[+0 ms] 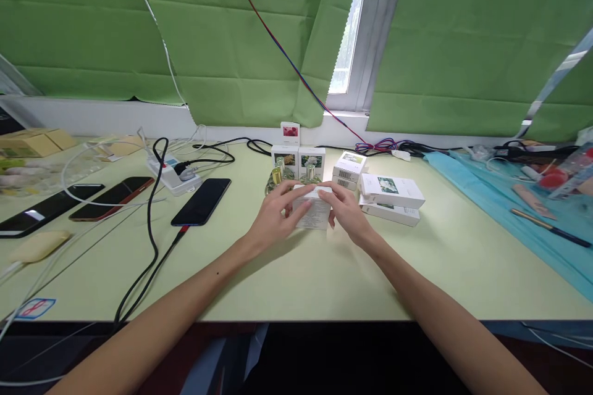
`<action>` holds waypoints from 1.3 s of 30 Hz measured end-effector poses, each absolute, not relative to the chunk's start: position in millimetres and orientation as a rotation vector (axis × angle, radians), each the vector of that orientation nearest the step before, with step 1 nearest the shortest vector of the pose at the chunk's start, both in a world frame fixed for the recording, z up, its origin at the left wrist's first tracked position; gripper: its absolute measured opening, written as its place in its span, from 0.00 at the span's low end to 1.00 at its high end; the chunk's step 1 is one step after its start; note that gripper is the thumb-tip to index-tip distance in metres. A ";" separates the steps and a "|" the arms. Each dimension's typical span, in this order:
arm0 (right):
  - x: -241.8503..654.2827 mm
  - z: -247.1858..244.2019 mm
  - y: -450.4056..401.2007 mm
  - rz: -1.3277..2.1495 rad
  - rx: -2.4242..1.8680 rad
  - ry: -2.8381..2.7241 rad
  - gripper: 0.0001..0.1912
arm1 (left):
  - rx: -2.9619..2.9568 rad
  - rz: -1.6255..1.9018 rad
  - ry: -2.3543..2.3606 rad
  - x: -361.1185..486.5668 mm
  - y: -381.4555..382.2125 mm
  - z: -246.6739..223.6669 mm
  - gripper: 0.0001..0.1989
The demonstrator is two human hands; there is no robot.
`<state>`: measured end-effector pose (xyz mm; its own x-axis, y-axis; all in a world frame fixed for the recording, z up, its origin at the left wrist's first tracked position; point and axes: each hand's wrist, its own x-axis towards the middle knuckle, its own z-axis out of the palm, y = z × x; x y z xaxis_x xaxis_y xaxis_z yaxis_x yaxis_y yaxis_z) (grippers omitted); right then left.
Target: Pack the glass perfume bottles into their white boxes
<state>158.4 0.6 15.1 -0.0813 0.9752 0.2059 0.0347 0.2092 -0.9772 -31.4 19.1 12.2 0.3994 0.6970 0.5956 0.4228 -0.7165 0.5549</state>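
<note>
Gripping a box (314,216) at mid-frame, the left hand (277,211) and right hand (346,210) have fingers along its top; whether it's fully closed is unclear. Bottles (277,176) behind stand unboxed; stacked boxes (393,190), centre-right, look shut.

Two hands (274,215), eight white boxes (317,216)
</note>
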 end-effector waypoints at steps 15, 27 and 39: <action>158.8 7.1 4.4 0.982 -1.050 -1.459 0.22 | 2.402 1.363 0.899 -32.2 27.1 6.3 0.14; 157.0 4.5 3.8 0.853 -1.093 -1.502 0.25 | 2.416 1.547 0.994 -27.1 21.8 9.1 0.13; 152.2 6.5 -3.6 0.762 -1.070 -1.629 0.26 | 2.409 1.421 1.157 -27.4 18.5 9.0 0.16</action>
<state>152.2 -3.6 6.5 -0.1068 0.9121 0.3957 0.2808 0.4094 -0.8680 -27.4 18.5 9.0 0.2692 0.6602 0.7012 0.5529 -0.7020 0.4488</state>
